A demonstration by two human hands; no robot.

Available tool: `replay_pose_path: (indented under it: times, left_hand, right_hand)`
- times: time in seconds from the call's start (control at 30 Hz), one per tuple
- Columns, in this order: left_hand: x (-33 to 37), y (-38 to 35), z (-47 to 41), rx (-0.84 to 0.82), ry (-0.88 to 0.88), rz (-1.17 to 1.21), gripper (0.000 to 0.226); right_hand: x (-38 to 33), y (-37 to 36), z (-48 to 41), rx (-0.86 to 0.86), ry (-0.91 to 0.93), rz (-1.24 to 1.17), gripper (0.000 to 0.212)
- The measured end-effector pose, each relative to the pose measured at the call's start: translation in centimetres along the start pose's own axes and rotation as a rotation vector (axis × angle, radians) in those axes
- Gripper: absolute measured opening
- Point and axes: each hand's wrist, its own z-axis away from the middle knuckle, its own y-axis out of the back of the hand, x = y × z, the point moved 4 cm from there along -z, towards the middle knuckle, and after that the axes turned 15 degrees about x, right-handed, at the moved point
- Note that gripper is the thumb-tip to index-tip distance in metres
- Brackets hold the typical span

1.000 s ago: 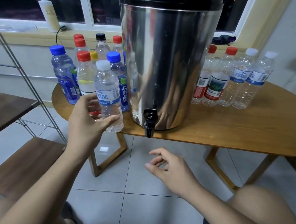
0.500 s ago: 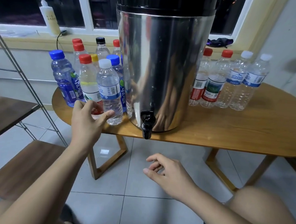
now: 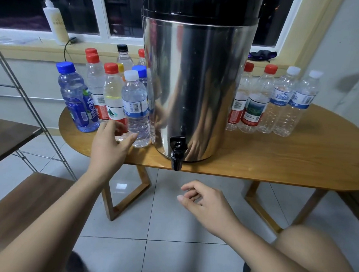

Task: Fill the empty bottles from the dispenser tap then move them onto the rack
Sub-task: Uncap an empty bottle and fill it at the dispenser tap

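While the white-capped bottle [image 3: 136,110], clear and ribbed with a blue-and-white label band, stood upright on the wooden table [image 3: 278,158] just beside the left flank of the steel dispenser [image 3: 194,90], it fronted a cluster of red- and blue-capped bottles [image 3: 93,92]; whether it held water could not be told. The left hand [image 3: 108,146] lay spread at its foot, thumb tip at the lowest ribs, contact uncertain, fingers reaching toward the cluster, gripping nothing; the right hand [image 3: 208,202] hung loosely curled and empty below the black tap [image 3: 177,154], over the tiled floor [image 3: 167,250].
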Motion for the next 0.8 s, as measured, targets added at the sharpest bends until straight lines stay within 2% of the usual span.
replay_pose_path:
  times: [0.3, 0.5, 0.6, 0.7, 0.8]
  left_hand:
    - [2.1, 1.2, 3.7, -0.229, 0.055, 0.07, 0.016]
    - [3.2, -0.3, 5.8, -0.358, -0.016, 0.079, 0.013]
    - [4.0, -1.1, 6.5, -0.383, -0.053, 0.093, 0.012]
    - [4.4, -1.6, 6.7, -0.395, -0.06, 0.105, 0.011]
    - [4.8, -1.8, 6.7, -0.388, -0.068, 0.103, 0.013]
  right_hand:
    - [-0.7, 7.6, -3.7, 0.307, 0.052, -0.077, 0.008]
    - [0.6, 15.8, -9.3, 0.535, 0.019, 0.093, 0.016]
    - [2.4, 20.2, -12.8, 0.681, -0.034, 0.251, 0.028]
    - [5.0, 24.1, -16.1, 0.803, -0.153, 0.299, 0.041]
    - [6.7, 26.7, -18.5, 0.896, -0.295, 0.287, 0.072]
